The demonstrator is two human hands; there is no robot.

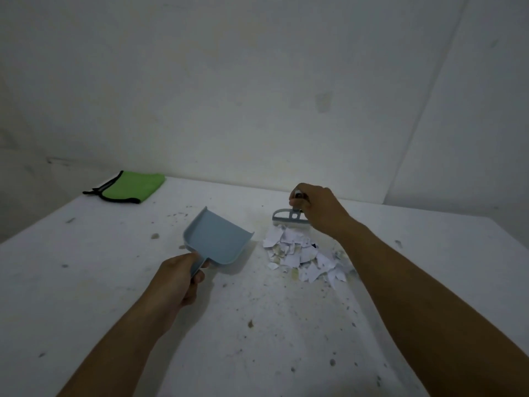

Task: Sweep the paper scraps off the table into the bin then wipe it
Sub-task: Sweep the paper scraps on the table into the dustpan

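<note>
The person's left hand (179, 277) grips the short handle of a pale blue dustpan (219, 239), fingers curled round it and thumb on top. The pan sits left of centre on the white table (114, 282), its open mouth turned to the right and a little away; whether its lip touches the surface is hard to tell in the dim light. The right hand (317, 209) is closed round the handle of a small grey brush (289, 217), held upright at the far side of the paper scraps (303, 259), its bristle edge apparently just at the far rim of the pile. The scraps lie heaped on the table right of the dustpan, close beside its mouth and partly under the right forearm. A green cloth (130, 187) with black trim lies at the far left corner, well apart from the rest. Dark specks and stains dot the tabletop
</note>
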